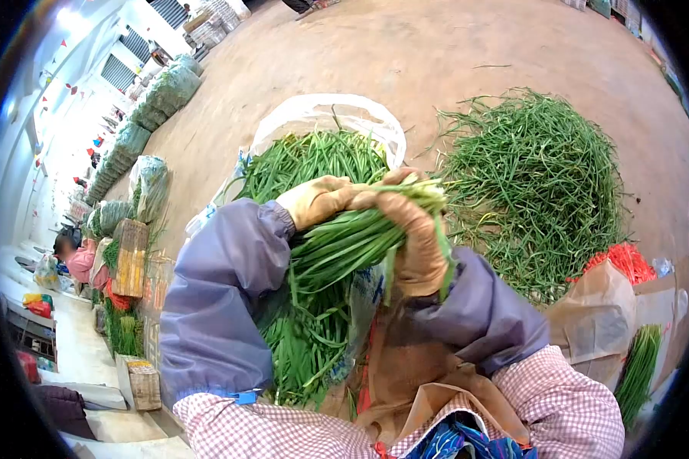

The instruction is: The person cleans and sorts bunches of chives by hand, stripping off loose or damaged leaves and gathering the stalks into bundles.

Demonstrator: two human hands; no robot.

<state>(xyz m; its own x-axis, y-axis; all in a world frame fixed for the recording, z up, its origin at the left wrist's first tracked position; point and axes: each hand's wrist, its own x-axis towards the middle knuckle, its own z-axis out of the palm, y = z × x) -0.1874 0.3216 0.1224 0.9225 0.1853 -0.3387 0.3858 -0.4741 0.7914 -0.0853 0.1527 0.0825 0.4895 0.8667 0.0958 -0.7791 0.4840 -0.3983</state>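
Observation:
My left hand, in a tan glove, is wrapped round a bunch of long green stalks. My right hand, gloved in brownish tan, grips the same bunch near its pale ends, its fingers close to the left hand. Green leaves hang down between my arms. Just beyond my hands, a white plastic bag stands with its mouth open, full of similar green stalks. More greens lie below the held bunch, partly covered by my forearms.
A big loose pile of greens lies on the floor at right. Nearer are red ties, a plastic-covered box and a bundle. At left are crates, stuffed bags and a seated person.

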